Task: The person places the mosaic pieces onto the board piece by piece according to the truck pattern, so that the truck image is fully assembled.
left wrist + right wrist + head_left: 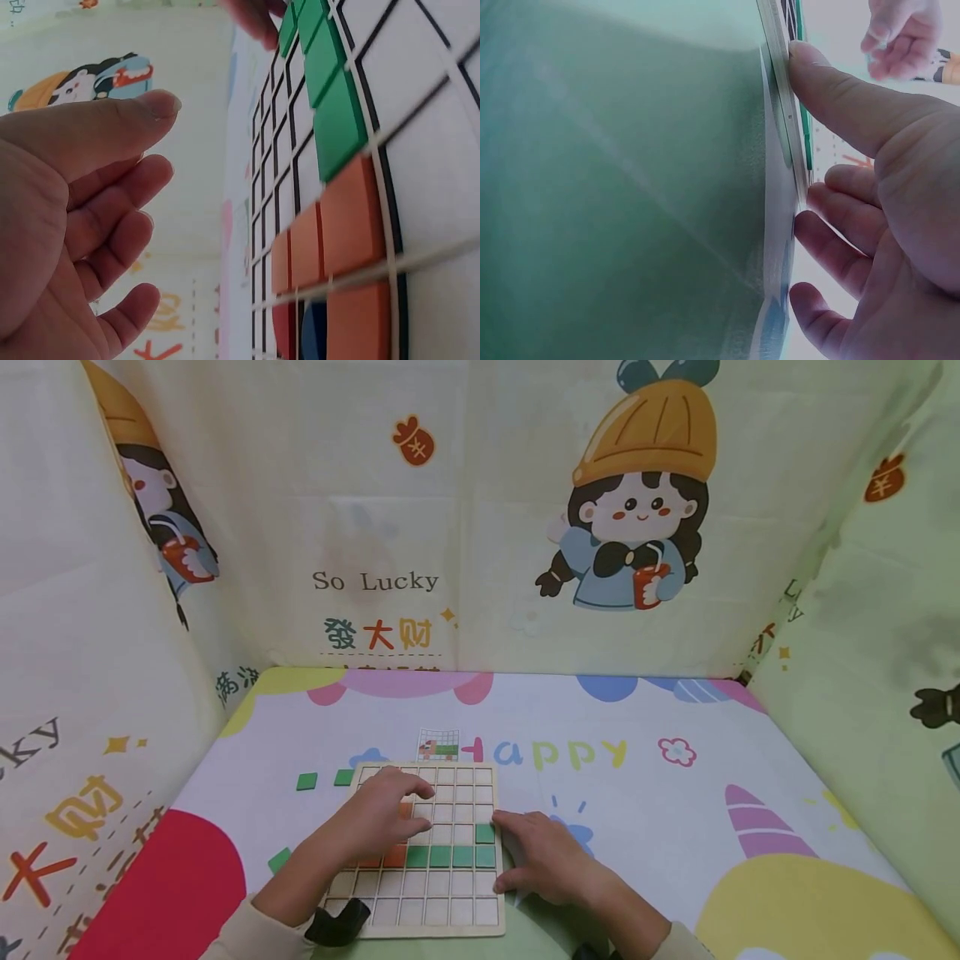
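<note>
A wooden grid board (453, 911) lies on the table, with orange tiles (349, 217) and green tiles (440, 857) set in its squares. My left hand (381, 806) hovers over the left part of the board. Its thumb and fingers are apart, and nothing is between them in the left wrist view. My right hand (551, 857) rests at the board's right side, thumb and fingertips touching the edge. In the left wrist view, a red piece (282, 330) and a dark blue piece (315, 330) show by the orange tiles. My left hand hides some squares.
Loose green tiles lie left of the board: one square tile (307, 782) farther back and another tile (280, 860) near my left forearm. Behind the board is a small picture card (438, 746) with a grid pattern. Printed cloth walls (495, 527) enclose the table's back and sides.
</note>
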`<state>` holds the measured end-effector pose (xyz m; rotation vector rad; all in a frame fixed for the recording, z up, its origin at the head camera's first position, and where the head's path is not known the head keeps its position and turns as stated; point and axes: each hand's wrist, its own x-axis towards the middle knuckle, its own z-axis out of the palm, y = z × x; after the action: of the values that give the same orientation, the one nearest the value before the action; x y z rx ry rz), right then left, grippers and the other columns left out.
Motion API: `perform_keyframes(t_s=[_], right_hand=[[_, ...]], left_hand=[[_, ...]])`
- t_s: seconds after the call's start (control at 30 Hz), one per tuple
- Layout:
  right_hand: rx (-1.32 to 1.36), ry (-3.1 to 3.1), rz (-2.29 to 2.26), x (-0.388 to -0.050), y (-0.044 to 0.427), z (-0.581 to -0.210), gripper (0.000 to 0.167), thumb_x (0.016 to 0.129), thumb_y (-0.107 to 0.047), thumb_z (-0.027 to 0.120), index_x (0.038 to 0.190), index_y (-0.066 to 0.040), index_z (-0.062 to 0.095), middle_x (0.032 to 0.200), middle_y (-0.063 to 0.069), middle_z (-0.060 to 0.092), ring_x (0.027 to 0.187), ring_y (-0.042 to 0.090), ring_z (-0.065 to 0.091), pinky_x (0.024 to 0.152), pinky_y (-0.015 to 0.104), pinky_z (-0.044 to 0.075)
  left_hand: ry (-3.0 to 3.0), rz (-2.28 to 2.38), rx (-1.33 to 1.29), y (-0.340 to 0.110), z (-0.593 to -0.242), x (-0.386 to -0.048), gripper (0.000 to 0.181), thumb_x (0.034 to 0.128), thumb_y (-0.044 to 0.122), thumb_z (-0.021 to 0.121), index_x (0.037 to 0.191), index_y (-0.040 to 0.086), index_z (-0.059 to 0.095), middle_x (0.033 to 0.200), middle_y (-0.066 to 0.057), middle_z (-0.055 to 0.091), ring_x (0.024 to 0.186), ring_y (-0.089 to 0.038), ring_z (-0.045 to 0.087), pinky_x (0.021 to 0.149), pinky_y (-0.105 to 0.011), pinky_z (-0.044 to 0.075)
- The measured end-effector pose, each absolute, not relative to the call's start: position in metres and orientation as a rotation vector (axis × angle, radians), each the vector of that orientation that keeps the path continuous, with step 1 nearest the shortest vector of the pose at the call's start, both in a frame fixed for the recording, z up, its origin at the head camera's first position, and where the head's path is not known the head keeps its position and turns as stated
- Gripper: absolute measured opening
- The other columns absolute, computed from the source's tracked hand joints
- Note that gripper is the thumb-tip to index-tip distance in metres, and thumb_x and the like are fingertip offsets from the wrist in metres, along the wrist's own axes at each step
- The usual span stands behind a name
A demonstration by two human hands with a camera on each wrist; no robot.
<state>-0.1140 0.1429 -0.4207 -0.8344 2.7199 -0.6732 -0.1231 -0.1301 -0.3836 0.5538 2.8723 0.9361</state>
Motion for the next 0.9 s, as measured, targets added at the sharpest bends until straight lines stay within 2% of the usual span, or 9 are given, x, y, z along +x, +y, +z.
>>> perform_keyframes(t_s=[0.2,0.47,0.77,0.9], right_hand=[[-0.834,2.723,-0.671,-0.114,0.143,-0.422,0.080,0.076,-0.043,0.085,0.141,-0.010,0.052,0.137,0.005,0.059,0.122,0.030,0.054,0.100,0.053,0.042],[-0.837,2.730,-0.666,-0.114,0.143,-0.421,0.079,0.076,-0.042,0.086,0.140,-0.010,0.052,0.136,0.004,0.060,0.121,0.029,0.054,0.099,0.053,0.042],[-0.819,2.723,-0.667,-0.114,0.143,-0.422,0.079,0.077,-0.043,0.085,0.141,-0.011,0.052,0.138,0.004,0.059,0.123,0.029,0.053,0.099,0.053,0.042],[-0.818,2.728,-0.674,-0.113,0.143,-0.422,0.080,0.076,-0.042,0.085,0.141,-0.010,0.052,0.138,0.004,0.059,0.123,0.030,0.053,0.100,0.054,0.041]], left_hand=[[2.892,0.923,0.448,-0.154,-0.381,-0.118,0.031,0.0819,0.016,0.084,0.110,0.011,0.072,0.107,0.004,0.064,0.104,-0.023,0.055,0.080,-0.038,0.052],[2.913,0.830,0.318,-0.184,-0.377,-0.109,0.034,0.0800,0.021,0.085,0.110,0.014,0.072,0.109,0.000,0.063,0.109,-0.026,0.054,0.087,-0.045,0.053],[2.913,0.785,0.202,-0.216,-0.381,-0.102,0.046,0.0765,0.019,0.087,0.117,0.008,0.069,0.113,-0.008,0.063,0.107,-0.032,0.055,0.074,-0.041,0.059],[2.893,0.780,0.117,-0.226,-0.385,-0.099,0.050,0.0735,0.018,0.089,0.118,0.006,0.069,0.114,-0.010,0.062,0.107,-0.032,0.055,0.072,-0.040,0.059]])
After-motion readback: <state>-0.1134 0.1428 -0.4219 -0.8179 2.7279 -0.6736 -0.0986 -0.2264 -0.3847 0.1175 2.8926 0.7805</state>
